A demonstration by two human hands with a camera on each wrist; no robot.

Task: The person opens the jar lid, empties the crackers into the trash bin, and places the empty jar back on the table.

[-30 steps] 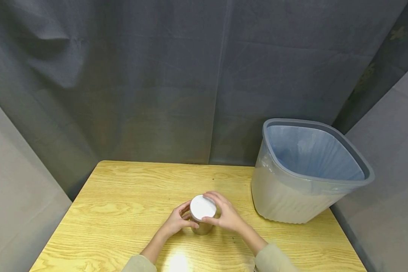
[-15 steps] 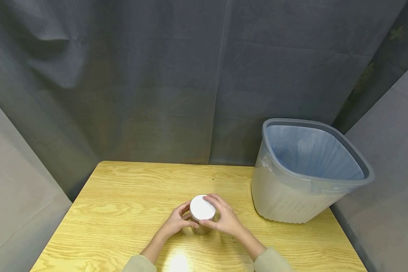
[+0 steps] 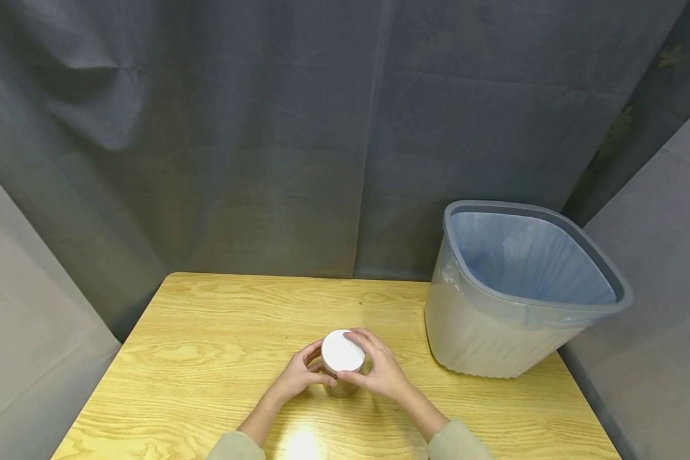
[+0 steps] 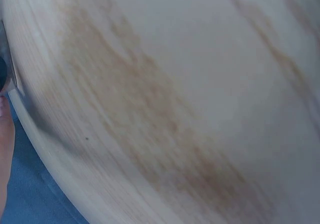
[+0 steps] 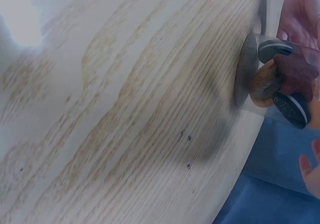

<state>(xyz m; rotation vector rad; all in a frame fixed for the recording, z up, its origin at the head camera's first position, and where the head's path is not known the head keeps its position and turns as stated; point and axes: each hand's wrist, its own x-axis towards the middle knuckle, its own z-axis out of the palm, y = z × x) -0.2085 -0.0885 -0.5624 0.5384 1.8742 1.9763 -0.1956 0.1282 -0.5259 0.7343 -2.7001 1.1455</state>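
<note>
A clear jar (image 3: 340, 387) with a white lid (image 3: 342, 351) stands upright on the wooden table. Through its wall in the right wrist view show dark sandwich cookies (image 5: 290, 110), a brown biscuit (image 5: 264, 83) and a dark reddish piece (image 5: 296, 73). My left hand (image 3: 300, 375) grips the jar's body from the left, thumb in front. On the lid, my right hand (image 3: 382, 372) holds the rim between thumb at the near side and fingers at the far side. Only a sliver of the jar (image 4: 6, 59) enters the left wrist view, beside part of my left hand (image 4: 5, 154).
A large translucent bin (image 3: 477, 338) with a grey rim stands at the table's right side, its top uncovered. Wood-grained tabletop (image 3: 236, 319) surrounds the jar. Dark grey curtain (image 3: 264, 160) hangs behind the table, and pale panels flank it on both sides.
My right hand has shifted slightly left on the lid over the first half second, its thumb moving along the rim. The left hand and the bin have stayed put.
</note>
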